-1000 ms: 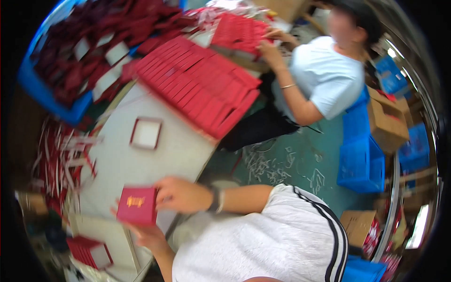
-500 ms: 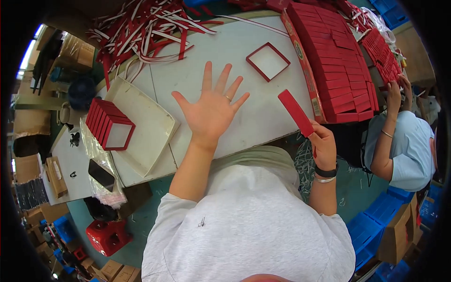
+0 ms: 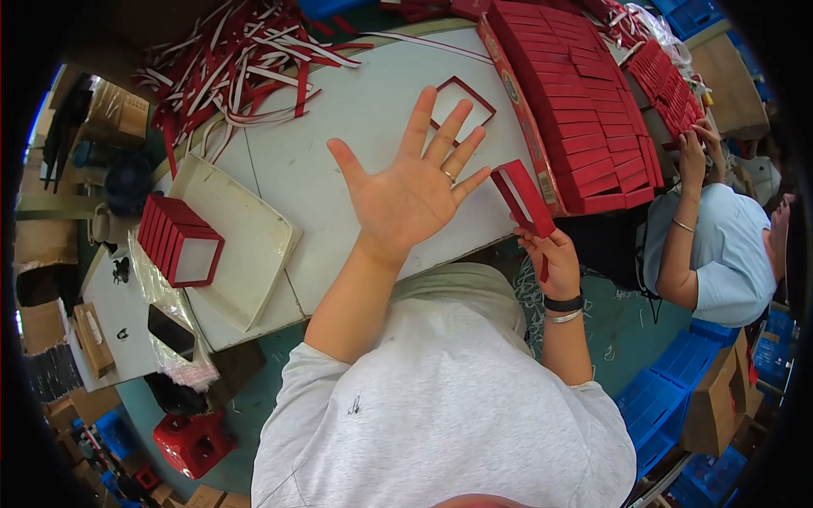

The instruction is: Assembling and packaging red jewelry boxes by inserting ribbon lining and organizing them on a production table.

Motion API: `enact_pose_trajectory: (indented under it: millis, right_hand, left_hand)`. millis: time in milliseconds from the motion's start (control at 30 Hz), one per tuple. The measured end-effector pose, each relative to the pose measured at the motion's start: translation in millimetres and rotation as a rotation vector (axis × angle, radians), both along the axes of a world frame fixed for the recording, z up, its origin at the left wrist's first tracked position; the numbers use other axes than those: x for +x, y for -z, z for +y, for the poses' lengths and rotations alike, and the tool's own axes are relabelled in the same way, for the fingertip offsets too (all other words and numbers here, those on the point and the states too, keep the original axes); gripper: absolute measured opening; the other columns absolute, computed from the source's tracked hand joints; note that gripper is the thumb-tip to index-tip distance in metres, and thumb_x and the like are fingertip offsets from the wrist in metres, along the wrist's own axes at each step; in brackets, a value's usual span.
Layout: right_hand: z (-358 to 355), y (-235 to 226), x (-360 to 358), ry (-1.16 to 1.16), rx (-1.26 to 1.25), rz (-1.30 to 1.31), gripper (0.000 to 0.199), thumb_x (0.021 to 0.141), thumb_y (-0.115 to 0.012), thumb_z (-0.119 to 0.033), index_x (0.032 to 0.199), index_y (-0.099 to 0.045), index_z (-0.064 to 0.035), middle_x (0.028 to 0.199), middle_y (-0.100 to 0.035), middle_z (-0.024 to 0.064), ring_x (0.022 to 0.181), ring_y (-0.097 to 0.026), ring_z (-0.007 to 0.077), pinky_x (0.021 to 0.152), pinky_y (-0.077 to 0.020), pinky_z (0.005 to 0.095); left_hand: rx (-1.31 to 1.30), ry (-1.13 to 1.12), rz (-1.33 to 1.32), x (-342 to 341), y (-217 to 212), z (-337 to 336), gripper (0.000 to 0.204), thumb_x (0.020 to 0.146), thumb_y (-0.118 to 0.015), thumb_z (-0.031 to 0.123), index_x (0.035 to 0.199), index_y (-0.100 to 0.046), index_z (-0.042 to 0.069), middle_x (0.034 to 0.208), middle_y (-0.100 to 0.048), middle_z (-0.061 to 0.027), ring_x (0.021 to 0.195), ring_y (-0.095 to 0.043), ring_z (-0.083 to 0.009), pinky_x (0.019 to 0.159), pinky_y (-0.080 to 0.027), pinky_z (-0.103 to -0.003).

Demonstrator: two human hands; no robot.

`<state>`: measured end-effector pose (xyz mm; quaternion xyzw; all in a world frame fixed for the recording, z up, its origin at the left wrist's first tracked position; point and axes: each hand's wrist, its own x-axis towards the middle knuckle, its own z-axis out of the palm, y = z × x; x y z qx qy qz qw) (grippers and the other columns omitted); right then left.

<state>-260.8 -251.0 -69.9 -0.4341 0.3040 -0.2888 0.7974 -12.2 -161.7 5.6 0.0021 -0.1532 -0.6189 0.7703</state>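
Holds left hand (image 3: 408,199) raised, empty and widely splayed; in curled right hand (image 3: 552,261), grips tilted red box (image 3: 532,198) with narrow pale panel (image 3: 514,196)

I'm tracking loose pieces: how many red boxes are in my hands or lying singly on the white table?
2: the held red box in your right hand, and the open red box on the white table, partly hidden behind your left hand. Another could be hidden there.
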Motion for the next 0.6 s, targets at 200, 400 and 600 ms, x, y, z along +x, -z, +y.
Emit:
enact_pose_trajectory:
  millis: [200, 400, 600]
  right_hand:
    - [0, 8, -10, 0.013, 0.041, 0.008, 0.02, 0.091, -0.057, -0.01, 0.105, -0.063, 0.0041, 0.106, -0.065, 0.0137, 0.099, -0.061, 0.0202, 0.087, -0.0456, 0.0309]
    - [0, 5, -1, -0.02, 0.069, 0.013, 0.02, 0.092, -0.057, -0.01, 0.105, -0.063, 0.0042, 0.109, -0.065, 0.0151, 0.098, -0.061, 0.0186, 0.087, -0.0461, 0.0293]
    - [0, 10, -5, -0.057, 0.077, -0.051, 0.022, 0.092, -0.057, -0.01, 0.107, -0.063, 0.0042, 0.109, -0.065, 0.0149, 0.097, -0.062, 0.0174, 0.087, -0.0464, 0.029]
  left_hand:
    - [-0.07, 0.065, 0.079, -5, 5, -3, 0.094, 0.077, -0.03, 0.083, 0.15, -0.004, 0.03, 0.157, 0.002, -0.0094, 0.144, 0.002, -0.0356, 0.112, -0.001, -0.059]
    - [0.117, -0.108, 0.167, -6, 17, -22, 0.095, 0.078, -0.03, 0.082, 0.15, -0.013, 0.023, 0.156, -0.011, -0.0109, 0.143, -0.009, -0.0355, 0.111, -0.005, -0.061]
    - [0.104, -0.039, 0.197, -7, 14, -20, 0.101, 0.072, -0.035, 0.086, 0.147, -0.023, 0.02, 0.154, -0.019, -0.0071, 0.141, -0.018, -0.0296, 0.111, -0.013, -0.057]
